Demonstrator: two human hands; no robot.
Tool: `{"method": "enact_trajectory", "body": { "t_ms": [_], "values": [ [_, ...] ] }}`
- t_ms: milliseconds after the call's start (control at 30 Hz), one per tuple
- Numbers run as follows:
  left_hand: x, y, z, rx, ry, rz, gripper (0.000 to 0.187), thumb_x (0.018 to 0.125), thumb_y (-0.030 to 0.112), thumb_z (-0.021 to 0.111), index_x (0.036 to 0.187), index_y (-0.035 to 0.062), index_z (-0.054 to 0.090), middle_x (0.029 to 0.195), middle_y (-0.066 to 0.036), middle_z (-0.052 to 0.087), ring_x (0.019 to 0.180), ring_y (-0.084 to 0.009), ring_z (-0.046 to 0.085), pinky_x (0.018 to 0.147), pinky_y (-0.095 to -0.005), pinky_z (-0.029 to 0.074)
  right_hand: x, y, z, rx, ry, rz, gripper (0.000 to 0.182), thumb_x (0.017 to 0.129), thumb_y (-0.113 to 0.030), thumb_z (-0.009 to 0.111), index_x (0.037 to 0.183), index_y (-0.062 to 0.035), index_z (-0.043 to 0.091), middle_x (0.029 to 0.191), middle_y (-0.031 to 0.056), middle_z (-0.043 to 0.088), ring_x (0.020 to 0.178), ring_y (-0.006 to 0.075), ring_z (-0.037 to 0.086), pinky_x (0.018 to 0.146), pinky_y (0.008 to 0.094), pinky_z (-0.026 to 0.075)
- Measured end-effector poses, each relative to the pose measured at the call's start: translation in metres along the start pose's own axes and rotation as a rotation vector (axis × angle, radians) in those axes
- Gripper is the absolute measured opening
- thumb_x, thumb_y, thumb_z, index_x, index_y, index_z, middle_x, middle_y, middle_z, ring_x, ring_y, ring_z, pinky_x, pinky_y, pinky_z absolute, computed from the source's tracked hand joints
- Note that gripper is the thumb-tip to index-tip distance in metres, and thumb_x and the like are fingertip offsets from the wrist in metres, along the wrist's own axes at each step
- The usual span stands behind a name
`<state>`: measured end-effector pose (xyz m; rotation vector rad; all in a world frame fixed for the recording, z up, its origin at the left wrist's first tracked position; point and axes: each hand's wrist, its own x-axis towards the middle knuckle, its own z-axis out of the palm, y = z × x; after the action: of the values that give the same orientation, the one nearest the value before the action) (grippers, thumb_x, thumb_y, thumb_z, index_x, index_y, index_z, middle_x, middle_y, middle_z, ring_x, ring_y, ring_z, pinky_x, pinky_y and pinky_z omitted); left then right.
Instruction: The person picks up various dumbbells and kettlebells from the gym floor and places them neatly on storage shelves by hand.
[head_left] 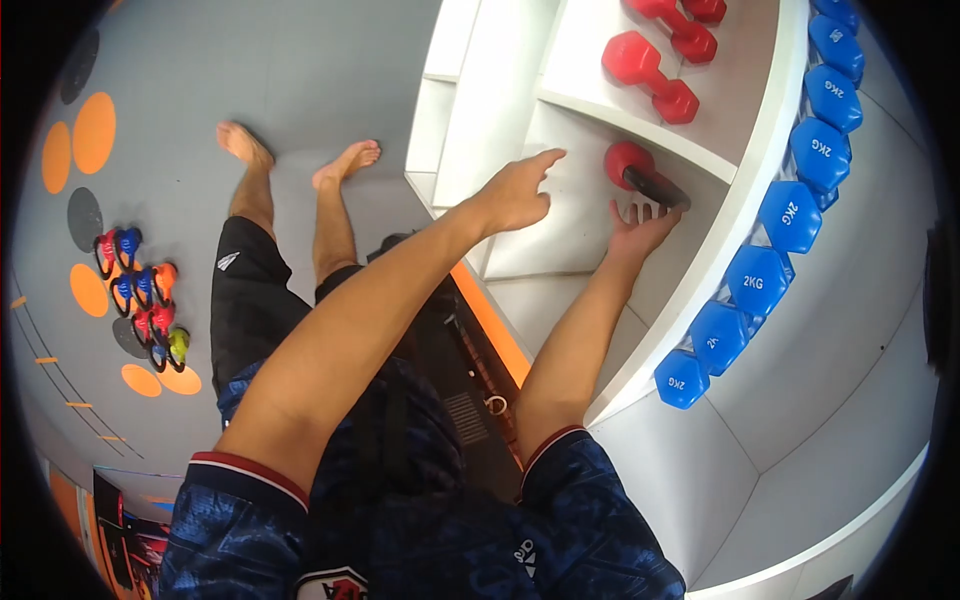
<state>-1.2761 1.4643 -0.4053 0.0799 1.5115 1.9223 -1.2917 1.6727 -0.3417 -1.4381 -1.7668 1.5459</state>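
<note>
A red kettlebell point(628, 163) with a black handle point(655, 188) lies on its side in the lower white shelf compartment. Just below that handle is my right hand point(640, 232), palm up and open, its fingers spread and its thumb right at the handle's end. My left hand point(508, 197) reaches over the pale shelf floor point(540, 250), left of the kettlebell. Its index finger points outward, the thumb stands apart, and the other fingers are partly curled; nothing shows in it.
Red dumbbells point(650, 75) lie in the upper compartment. Blue 2KG dumbbells point(757, 280) line the outer ledge along the curved white shelf edge point(745, 160). Several colourful kettlebells point(145, 285) stand on the grey floor point(330, 60) at left. My bare feet point(345, 163) are beside the shelf unit.
</note>
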Motion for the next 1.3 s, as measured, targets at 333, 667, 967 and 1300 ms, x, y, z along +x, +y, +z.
{"method": "enact_trajectory", "body": {
  "t_ms": [333,667,967,1300],
  "values": [
    [-0.084,-0.011,-0.060,-0.018,0.080,-0.106,0.054,0.084,-0.003,0.052,0.137,0.0065,0.046,0.127,-0.017,0.058,0.112,-0.0273,0.060,0.095,-0.0367,0.051,0.004,-0.013,-0.001,-0.210,-0.144,-0.111,0.048,0.074,-0.005,0.071,0.118,-0.0019,0.053,0.115,0.0114,0.054,0.096,0.0254,0.058,0.071,0.0402,0.060],
    [-0.121,-0.039,-0.091,0.034,0.157,-0.133,0.047,0.084,-0.001,0.049,0.130,0.0055,0.051,0.117,-0.014,0.062,0.100,-0.0247,0.063,0.088,-0.0354,0.052,0.057,0.001,-0.028,-0.364,0.064,-0.105,0.058,0.067,0.015,0.048,0.124,0.0051,0.042,0.106,0.0184,0.052,0.086,0.0351,0.059,0.078,0.0607,0.055],
    [-0.122,-0.036,-0.097,0.118,0.128,-0.207,0.044,0.084,-0.003,0.051,0.127,0.0053,0.053,0.115,-0.012,0.062,0.097,-0.0220,0.063,0.087,-0.0338,0.051,0.063,0.014,-0.025,-0.386,0.420,-0.190,0.048,0.066,0.015,0.049,0.111,0.0050,0.060,0.099,0.0239,0.061,0.077,0.0320,0.066,0.059,0.0462,0.059],
    [-0.122,-0.040,-0.087,0.173,0.168,-0.164,0.040,0.083,-0.001,0.051,0.122,0.0043,0.055,0.109,-0.013,0.064,0.090,-0.0245,0.062,0.085,-0.0365,0.050,0.064,0.022,-0.020,-0.230,0.418,-0.424,0.031,0.069,0.010,0.054,0.093,0.0021,0.070,0.085,0.0184,0.066,0.072,0.0288,0.067,0.054,0.0412,0.057]
  ]
}}
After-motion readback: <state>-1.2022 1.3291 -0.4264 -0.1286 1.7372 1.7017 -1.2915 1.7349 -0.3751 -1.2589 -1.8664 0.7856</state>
